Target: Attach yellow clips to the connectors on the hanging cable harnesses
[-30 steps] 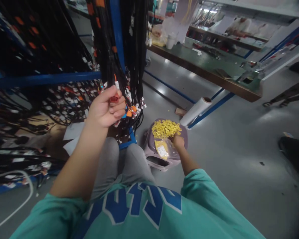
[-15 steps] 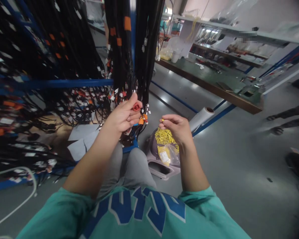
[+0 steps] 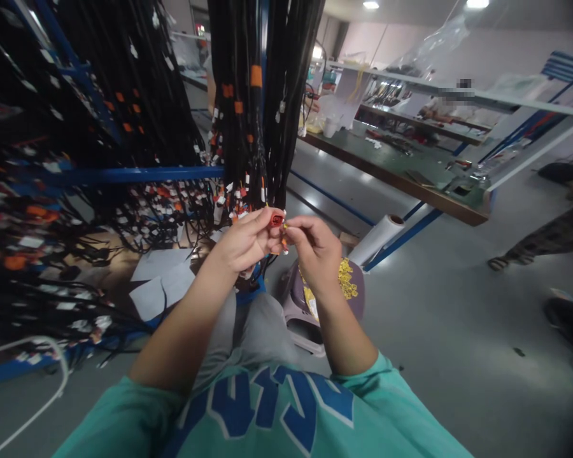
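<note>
R fingers (image 3: pixel 307 222) moved yellow pc (image 3: pixel 285 226) near red conn (image 3: pixel 277 220); shirt txt (image 3: pixel 266 407) illegible.

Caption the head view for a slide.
Left hand holds a red connector while the right hand pinches a small yellow piece.

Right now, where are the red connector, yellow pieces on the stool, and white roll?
Red connector (image 3: pixel 277 221): head view, on its open end.
Yellow pieces (image 3: pixel 346 280): head view, heap's visible part.
White roll (image 3: pixel 377 242): head view, middle of its side.
</note>
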### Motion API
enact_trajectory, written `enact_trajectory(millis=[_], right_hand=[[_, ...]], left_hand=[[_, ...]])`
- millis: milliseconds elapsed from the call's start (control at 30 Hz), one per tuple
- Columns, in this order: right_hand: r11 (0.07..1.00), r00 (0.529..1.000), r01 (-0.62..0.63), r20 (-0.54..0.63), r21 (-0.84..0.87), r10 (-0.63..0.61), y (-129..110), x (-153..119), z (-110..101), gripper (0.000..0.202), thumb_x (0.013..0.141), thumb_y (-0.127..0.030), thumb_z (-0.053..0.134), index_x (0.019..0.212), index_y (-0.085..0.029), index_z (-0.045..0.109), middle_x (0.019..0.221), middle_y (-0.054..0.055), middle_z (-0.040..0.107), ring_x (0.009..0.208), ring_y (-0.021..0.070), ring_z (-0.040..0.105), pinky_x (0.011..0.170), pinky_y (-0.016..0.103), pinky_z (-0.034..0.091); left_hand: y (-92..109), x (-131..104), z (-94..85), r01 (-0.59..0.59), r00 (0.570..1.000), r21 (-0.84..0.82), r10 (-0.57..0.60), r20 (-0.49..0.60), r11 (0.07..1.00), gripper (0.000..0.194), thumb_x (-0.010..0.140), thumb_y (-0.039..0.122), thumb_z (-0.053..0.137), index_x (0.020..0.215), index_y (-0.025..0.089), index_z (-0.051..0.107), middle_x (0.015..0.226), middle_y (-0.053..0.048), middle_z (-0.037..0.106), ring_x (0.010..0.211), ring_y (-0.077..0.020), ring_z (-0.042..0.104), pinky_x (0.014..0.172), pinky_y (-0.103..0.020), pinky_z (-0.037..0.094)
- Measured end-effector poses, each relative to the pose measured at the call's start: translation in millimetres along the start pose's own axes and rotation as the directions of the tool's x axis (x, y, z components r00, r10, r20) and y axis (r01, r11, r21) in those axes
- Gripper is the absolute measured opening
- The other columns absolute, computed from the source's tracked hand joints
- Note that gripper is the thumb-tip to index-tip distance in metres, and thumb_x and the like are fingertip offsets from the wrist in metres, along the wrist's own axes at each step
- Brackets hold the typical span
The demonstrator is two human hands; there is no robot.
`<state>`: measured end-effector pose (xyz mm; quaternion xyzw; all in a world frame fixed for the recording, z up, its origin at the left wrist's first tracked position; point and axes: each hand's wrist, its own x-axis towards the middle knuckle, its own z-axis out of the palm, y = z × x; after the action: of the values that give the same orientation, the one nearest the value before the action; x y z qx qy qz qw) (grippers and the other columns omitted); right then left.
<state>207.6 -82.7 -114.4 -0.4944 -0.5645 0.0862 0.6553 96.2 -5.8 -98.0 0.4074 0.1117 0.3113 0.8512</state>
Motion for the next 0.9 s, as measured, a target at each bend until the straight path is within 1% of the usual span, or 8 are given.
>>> enact_trajectory(millis=[100, 167, 233, 400, 500, 633, 733, 900], right_hand=[[0.984, 0.986, 0.160, -0.036, -0.083, -0.163, -1.2, 5.2, 5.7, 0.008, 0.085, -0.024, 0.055, 0.081, -0.023, 0.062, 0.082, 0.000, 0.065, 0.080, 0.0139, 0.061, 0.074, 0.032, 0.050], [0.971, 0.974, 0.215, -0.050, -0.106, -0.221, 0.3, 7.8, 9.6, 0.008, 0.085, -0.023, 0.054, 0.081, -0.023, 0.061, 0.081, 0.000, 0.062, 0.080, 0.0139, 0.059, 0.073, 0.032, 0.049], [0.965, 0.970, 0.229, -0.054, -0.124, -0.237, 2.8, 9.0, 12.8, 0.008, 0.086, -0.021, 0.054, 0.081, -0.023, 0.060, 0.080, 0.000, 0.061, 0.079, 0.0138, 0.059, 0.072, 0.031, 0.048], [0.955, 0.963, 0.262, -0.020, -0.136, -0.267, 7.5, 9.2, 15.3, 0.008, 0.086, -0.020, 0.054, 0.082, -0.023, 0.060, 0.079, 0.000, 0.061, 0.078, 0.0134, 0.058, 0.070, 0.030, 0.047], [0.952, 0.960, 0.273, -0.019, -0.141, -0.278, 8.0, 9.4, 15.2, 0.008, 0.086, -0.019, 0.055, 0.081, -0.023, 0.060, 0.078, -0.001, 0.060, 0.078, 0.0131, 0.058, 0.070, 0.030, 0.047], [0.956, 0.964, 0.253, -0.043, -0.146, -0.262, 7.2, 9.3, 15.9, 0.009, 0.086, -0.020, 0.055, 0.080, -0.023, 0.060, 0.076, -0.001, 0.060, 0.076, 0.0131, 0.058, 0.070, 0.030, 0.047], [0.968, 0.972, 0.220, -0.060, -0.122, -0.228, 6.6, 8.5, 16.7, 0.008, 0.085, -0.020, 0.056, 0.079, -0.023, 0.061, 0.077, -0.001, 0.061, 0.077, 0.0130, 0.058, 0.071, 0.030, 0.048], [0.988, 0.985, 0.148, -0.076, -0.051, -0.152, 5.3, 6.1, 18.7, 0.008, 0.083, -0.018, 0.059, 0.078, -0.023, 0.063, 0.078, -0.002, 0.061, 0.076, 0.0112, 0.059, 0.071, 0.028, 0.048]], left_hand=[[0.0, -1.3, 0.9, -0.010, 1.000, -0.038, 0.010, 0.000, 0.999, 0.016, 0.090, 0.022, 0.050, 0.084, 0.010, 0.059, 0.057, 0.001, 0.052, 0.044, -0.0084, 0.051, 0.044, -0.020, 0.046], [0.6, -2.3, 2.0, -0.006, 1.000, -0.055, 0.005, -0.015, 0.998, 0.018, 0.092, 0.020, 0.045, 0.084, 0.011, 0.058, 0.058, 0.000, 0.052, 0.046, -0.0083, 0.051, 0.044, -0.020, 0.045], [1.3, -3.0, 2.8, 0.001, 0.999, -0.058, -0.003, -0.033, 0.998, 0.019, 0.093, 0.019, 0.044, 0.083, 0.011, 0.057, 0.058, 0.000, 0.052, 0.046, -0.0083, 0.050, 0.044, -0.019, 0.044], [2.2, -3.2, 3.6, -0.001, 0.999, -0.031, -0.001, -0.051, 1.000, 0.017, 0.090, 0.021, 0.050, 0.080, 0.010, 0.058, 0.057, 0.001, 0.051, 0.044, -0.0078, 0.048, 0.042, -0.019, 0.041], [2.6, -3.1, 4.7, -0.001, 0.998, -0.020, 0.000, -0.057, 1.000, 0.020, 0.092, 0.019, 0.046, 0.078, 0.010, 0.058, 0.054, 0.001, 0.048, 0.041, -0.0071, 0.045, 0.040, -0.018, 0.040], [3.3, -3.4, 5.5, -0.002, 0.997, -0.019, 0.000, -0.080, 1.000, 0.022, 0.093, 0.017, 0.042, 0.078, 0.010, 0.057, 0.055, 0.001, 0.048, 0.042, -0.0075, 0.044, 0.040, -0.018, 0.040], [3.3, -3.4, 4.1, -0.008, 0.997, -0.016, 0.006, -0.075, 1.000, 0.020, 0.092, 0.018, 0.044, 0.079, 0.011, 0.057, 0.056, 0.001, 0.048, 0.043, -0.0073, 0.045, 0.041, -0.018, 0.041], [3.1, -3.2, 2.2, -0.005, 1.000, 0.003, 0.005, -0.022, 1.000, 0.015, 0.088, 0.021, 0.054, 0.077, 0.011, 0.057, 0.054, 0.002, 0.047, 0.040, -0.0066, 0.043, 0.041, -0.018, 0.041]])
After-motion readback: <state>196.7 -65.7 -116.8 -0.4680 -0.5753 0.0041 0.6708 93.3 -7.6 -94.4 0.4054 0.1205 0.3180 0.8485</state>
